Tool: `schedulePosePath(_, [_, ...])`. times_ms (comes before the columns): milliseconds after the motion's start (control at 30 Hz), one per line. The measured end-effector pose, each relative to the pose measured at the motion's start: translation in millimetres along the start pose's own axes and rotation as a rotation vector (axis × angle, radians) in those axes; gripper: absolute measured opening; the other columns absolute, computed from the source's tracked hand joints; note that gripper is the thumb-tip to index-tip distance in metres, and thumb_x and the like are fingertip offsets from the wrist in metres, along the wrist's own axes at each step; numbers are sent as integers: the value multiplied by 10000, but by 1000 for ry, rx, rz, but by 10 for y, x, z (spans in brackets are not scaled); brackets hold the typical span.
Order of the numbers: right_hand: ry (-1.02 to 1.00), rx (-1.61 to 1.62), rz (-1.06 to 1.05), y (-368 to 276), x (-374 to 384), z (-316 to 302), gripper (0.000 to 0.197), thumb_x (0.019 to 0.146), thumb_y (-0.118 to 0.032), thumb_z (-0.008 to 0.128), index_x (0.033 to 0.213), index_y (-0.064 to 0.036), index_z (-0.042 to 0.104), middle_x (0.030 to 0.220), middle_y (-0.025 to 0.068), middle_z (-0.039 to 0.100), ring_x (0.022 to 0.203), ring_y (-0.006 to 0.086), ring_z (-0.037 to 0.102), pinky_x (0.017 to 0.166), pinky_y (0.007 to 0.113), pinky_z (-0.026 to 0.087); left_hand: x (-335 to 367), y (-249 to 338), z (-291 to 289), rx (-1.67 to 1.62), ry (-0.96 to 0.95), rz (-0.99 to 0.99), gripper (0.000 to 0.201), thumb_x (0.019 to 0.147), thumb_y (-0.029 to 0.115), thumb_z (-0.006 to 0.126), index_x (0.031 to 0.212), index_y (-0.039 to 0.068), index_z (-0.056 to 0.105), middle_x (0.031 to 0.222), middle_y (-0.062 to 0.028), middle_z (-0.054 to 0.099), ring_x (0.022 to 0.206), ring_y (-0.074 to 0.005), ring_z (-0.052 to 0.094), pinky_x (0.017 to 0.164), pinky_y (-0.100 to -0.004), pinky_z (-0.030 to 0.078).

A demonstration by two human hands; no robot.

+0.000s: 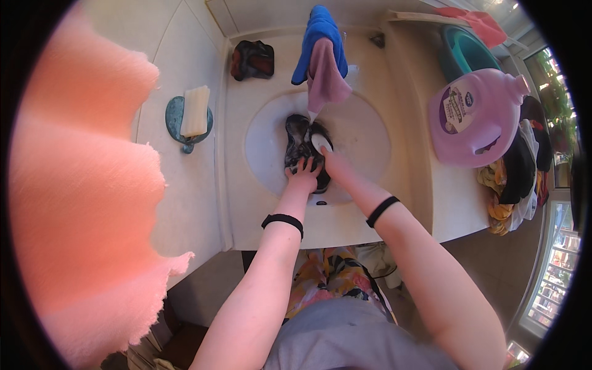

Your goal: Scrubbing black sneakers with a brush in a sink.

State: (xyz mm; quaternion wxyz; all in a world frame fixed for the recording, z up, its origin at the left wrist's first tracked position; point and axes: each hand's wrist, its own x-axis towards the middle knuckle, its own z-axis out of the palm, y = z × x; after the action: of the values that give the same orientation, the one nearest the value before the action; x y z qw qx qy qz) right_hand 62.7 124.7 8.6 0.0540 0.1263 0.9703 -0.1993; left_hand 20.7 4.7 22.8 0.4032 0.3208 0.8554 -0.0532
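A wet black shoe (297, 139) lies in the white oval sink (262, 145), with whitish suds on parts of it. My left hand (303, 177) rests on the shoe's near part, fingers spread over it and pressing from above. My right hand (333, 163) is closed round a white scrubbing brush (321, 143), which touches the shoe's right side; its bristles are mostly hidden. Just above the shoe hang a pink cloth (325, 74) and a blue cloth (319, 37), draped where the tap would be. A thin whitish stream shows under the pink cloth's tip.
On the left ledge, a pale soap bar (195, 111) sits on a teal soap dish (174, 117). A dark red-and-black item (252, 60) lies behind the sink. The right counter holds a purple detergent jug (475, 117), a teal basin (456, 52) and piled clothes (521, 166). Peach fabric (92, 203) hangs close at left.
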Motion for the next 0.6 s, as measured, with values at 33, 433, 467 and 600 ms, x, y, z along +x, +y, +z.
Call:
schedulePosePath(33, [-37,6,58,120,214,-59,411,810,-60,393,1220,-81,413,813,217,601,773,372,591,660,454,474,37,119,-56,-12,4,52,649,825,131,425,1374,340,151,1466,15,-4,1347,-218,-22,984,-630,102])
schedulePosePath(433, [-137,17,45,31,50,-42,413,811,-74,422,1224,-80,416,858,218,602,801,349,596,673,442,476,38,-51,-131,-43,-93,40,733,765,367,590,1366,351,171,1465,12,3,1346,-219,-18,984,-627,128])
schedulePosePath(467, [-100,13,75,118,149,-20,458,801,-67,439,1253,-130,399,886,239,592,824,362,588,693,453,465,50,17,-151,-41,-94,53,733,765,367,590,1366,351,171,1465,12,3,1346,-219,-18,984,-627,128])
schedulePosePath(600, [-66,-55,103,296,549,0,483,790,-47,446,1263,-123,386,843,229,597,815,351,589,666,449,465,129,172,-207,-36,-60,78,731,757,358,596,1357,375,179,1464,12,23,1346,-221,-1,984,-626,142])
